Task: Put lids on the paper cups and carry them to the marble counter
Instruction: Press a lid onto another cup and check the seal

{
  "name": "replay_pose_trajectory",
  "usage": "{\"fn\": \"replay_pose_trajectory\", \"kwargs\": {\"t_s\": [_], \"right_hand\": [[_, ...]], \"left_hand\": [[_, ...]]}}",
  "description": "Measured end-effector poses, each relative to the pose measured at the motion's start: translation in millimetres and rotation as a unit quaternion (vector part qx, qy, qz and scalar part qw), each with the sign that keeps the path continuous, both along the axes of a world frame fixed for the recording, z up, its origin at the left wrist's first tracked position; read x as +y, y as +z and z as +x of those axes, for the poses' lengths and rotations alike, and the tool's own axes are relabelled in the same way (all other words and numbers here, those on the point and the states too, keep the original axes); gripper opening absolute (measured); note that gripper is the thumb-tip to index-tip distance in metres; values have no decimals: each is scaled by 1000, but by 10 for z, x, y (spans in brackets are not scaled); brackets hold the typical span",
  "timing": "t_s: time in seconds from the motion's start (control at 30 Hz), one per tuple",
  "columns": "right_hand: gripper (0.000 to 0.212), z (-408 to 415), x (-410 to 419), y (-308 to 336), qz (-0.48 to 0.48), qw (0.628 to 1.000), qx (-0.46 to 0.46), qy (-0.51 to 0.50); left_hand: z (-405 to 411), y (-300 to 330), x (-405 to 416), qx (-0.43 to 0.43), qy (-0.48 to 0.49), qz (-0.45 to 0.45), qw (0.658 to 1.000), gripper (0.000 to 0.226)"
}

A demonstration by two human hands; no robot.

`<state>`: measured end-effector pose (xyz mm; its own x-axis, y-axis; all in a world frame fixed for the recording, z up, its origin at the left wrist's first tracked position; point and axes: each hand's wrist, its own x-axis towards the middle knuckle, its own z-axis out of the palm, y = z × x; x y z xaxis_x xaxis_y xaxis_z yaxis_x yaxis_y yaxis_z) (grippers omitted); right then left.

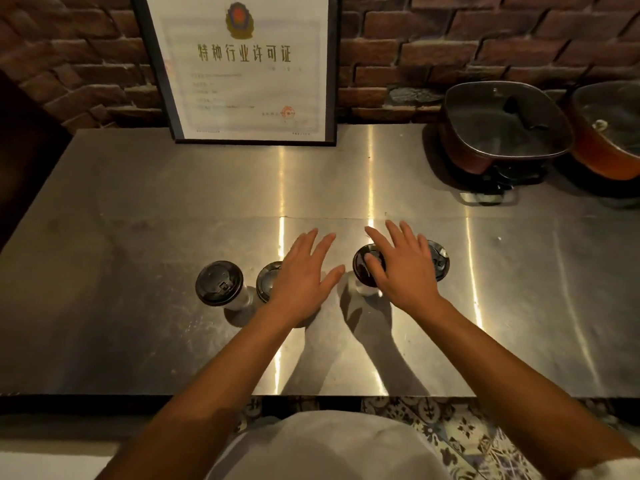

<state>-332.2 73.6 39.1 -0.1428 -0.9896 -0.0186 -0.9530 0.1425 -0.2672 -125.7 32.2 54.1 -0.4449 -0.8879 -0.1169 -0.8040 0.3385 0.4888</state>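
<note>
Four paper cups w/ black lids, mid-frame row on steel counter (pixel 138 209): far-left cup (pixel 219 283) clear, others partly under left hand (pixel 300 276) & right hand (pixel 401 268), fingers spread flat, grasping nothing; prob. light, crushable, so hold sidewalls gently, not lids.

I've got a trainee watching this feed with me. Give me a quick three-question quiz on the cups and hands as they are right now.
1. How many lidded paper cups show on the steel table?
2. True or false: the left hand grips a cup.
3. Which cup has no hand above it: A far-left cup, B far-right cup?

Key
1. Four.
2. False; its fingers are spread flat over the second cup.
3. A; the right hand spans the third cup and the far-right one.
</note>
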Motion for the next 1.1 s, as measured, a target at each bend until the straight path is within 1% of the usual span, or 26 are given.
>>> {"fn": "replay_pose_trajectory", "kwargs": {"t_s": [0.07, 0.17, 0.23, 0.33, 0.4, 0.5, 0.57, 0.63, 0.7, 0.8, 0.87, 1.0, 1.07, 1.1], "right_hand": [[63, -116, 1, -50, 18, 1000, 17, 2], [69, -199, -28, -116, 31, 999, 35, 10], [65, -223, -42, -162, 40, 998, 46, 18], [58, -244, -39, -233, 45, 997, 55, 27], [58, -252, -33, -255, 41, 997, 51, 33], [63, -227, -43, -237, 33, 998, 46, 42], [58, -213, -81, -229, 35, 997, 49, 47], [47, -209, -139, -230, 44, 997, 48, 47], [43, -205, -192, -232, 48, 997, 42, 40], [40, -159, -212, -216, 41, 998, 27, 35], [38, -89, -184, -193, 19, 999, 20, 26], [39, 93, -14, -151, -12, 1000, -12, 2], [38, 180, 109, -157, -5, 1000, -29, 3], [37, 219, 174, -140, 14, 999, -48, 3]], "left_hand": [[-152, -49, -23, 20, -7, 21, 1000, 66], [-345, -123, -34, 61, -7, 78, 995, 65], [-449, -186, -18, 70, -12, 104, 992, 64], [-562, -313, 12, 72, -24, 115, 990, 61], [-609, -387, 40, 95, -5, 152, 984, 61], [-642, -437, 106, 158, 44, 213, 963, 59], [-667, -460, 132, 171, 59, 209, 961, 57], [-686, -484, 136, 159, 61, 182, 968, 56], [-695, -500, 132, 157, 68, 179, 969, 54], [-676, -510, 136, 169, 87, 185, 964, 51], [-629, -495, 150, 176, 99, 186, 962, 51], [-450, -437, 286, 183, 103, 173, 962, 53], [-372, -445, 421, 183, 104, 169, 963, 52], [-338, -473, 489, 180, 103, 166, 964, 51]]}}
